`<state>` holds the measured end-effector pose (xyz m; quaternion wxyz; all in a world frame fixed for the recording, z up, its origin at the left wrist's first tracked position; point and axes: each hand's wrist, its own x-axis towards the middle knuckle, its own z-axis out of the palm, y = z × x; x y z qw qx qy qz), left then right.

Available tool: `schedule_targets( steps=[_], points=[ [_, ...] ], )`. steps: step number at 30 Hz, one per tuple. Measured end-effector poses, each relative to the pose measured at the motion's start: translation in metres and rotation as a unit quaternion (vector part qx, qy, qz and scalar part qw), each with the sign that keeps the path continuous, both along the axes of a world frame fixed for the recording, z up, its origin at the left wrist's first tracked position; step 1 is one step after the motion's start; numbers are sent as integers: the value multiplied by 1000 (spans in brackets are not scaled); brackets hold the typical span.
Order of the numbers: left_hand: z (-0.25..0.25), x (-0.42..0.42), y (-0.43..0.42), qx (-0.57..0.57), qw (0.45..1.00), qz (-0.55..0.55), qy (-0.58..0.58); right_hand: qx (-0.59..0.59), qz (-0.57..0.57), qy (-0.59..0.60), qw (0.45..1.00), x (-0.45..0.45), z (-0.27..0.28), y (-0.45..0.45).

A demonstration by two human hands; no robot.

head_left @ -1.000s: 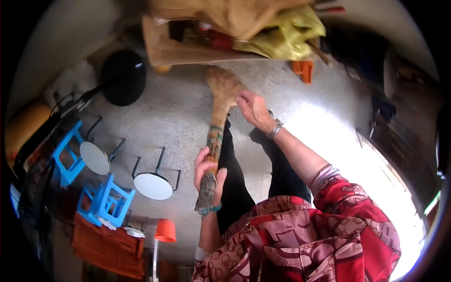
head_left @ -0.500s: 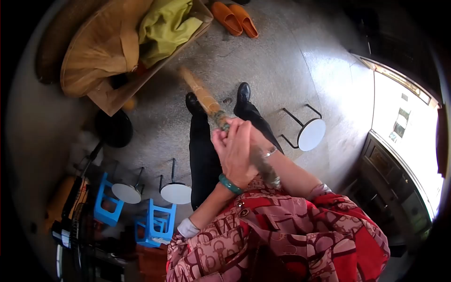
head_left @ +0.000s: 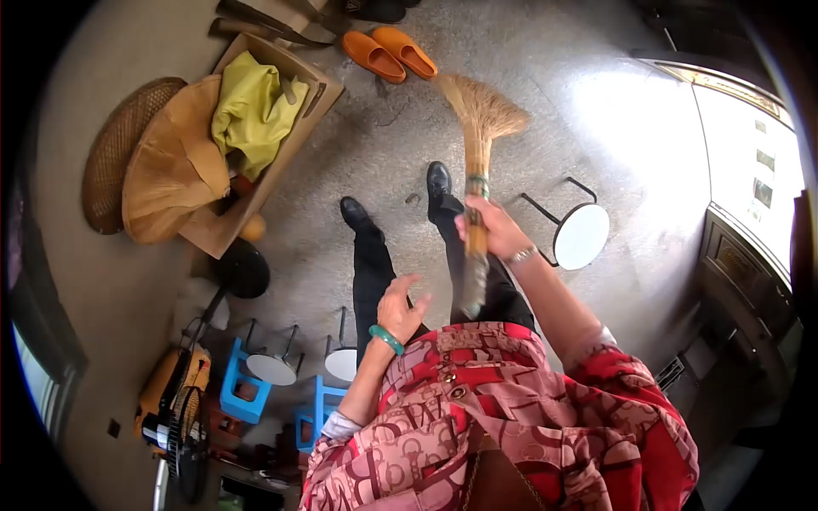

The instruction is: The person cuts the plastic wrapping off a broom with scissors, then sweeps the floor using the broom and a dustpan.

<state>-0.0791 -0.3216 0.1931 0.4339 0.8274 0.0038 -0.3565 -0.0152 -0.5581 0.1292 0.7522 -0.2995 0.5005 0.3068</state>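
Observation:
A straw broom points away from me, its bristles fanned out above the floor beyond my black shoes. My right hand is wrapped round its handle just below the green binding, and the handle's near end comes back toward my waist. My left hand, with a green bangle at the wrist, hovers over my left thigh. Its fingers are apart and hold nothing.
Orange slippers lie ahead. At the left stands a cardboard box with a yellow-green cloth and a brown hat. A round white stool is at the right; blue stools and a fan are at lower left.
My left hand has let go of the broom and dropped to the left. My right hand has swung the broom rightward, so its bristles now show.

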Motion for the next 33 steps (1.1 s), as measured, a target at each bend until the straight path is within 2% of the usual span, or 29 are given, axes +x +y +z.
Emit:
schedule_targets(
  steps=[1,3,4,7,8,11,14,17,18,19,20,22,24,25,26,27,28,29,33],
  points=[
    [-3,-7,0,-9,999,0,42,-3,-35,22,999,7,-18,8],
    [-5,-15,-2,-1,999,1,53,2,-80,49,996,17,-50,30],
    [-8,-18,0,16,998,-5,59,12,-74,28,997,14,-65,44],
    [-15,-27,9,7,997,19,79,69,-54,104,991,-12,-79,65],
    [-14,-25,12,7,997,16,80,80,-7,111,991,-27,-68,62],
    [-19,-25,23,-2,993,50,105,84,39,80,992,-59,-26,41],
    [-21,-28,34,-6,983,101,150,53,91,96,990,-54,11,36],
    [-31,-45,50,-13,978,115,173,34,121,9,992,-41,19,46],
    [-35,-53,63,-16,974,128,185,9,123,-16,992,-23,-6,61],
    [-35,-56,70,-14,974,129,186,47,95,-52,993,-6,-25,69],
    [-33,-60,76,-18,972,140,186,12,77,-17,997,12,-38,80],
    [-35,-64,86,-22,971,150,184,13,62,-13,998,30,-61,97],
    [-34,-75,99,-25,963,187,191,2,126,10,992,14,-89,113],
    [-36,-80,105,-30,961,194,192,-41,163,19,986,-7,-92,119],
    [-34,-82,109,-31,961,195,193,-53,177,3,983,-30,-86,121],
    [-33,-82,111,-22,960,199,195,-60,165,24,984,-48,-63,118],
    [-33,-80,113,-14,959,204,194,-83,201,77,973,-60,-46,114],
    [-34,-80,115,-17,959,208,193,-38,238,56,969,-83,-46,102],
    [-39,-81,120,-31,955,221,198,-49,255,94,961,-71,17,87]
  ],
)
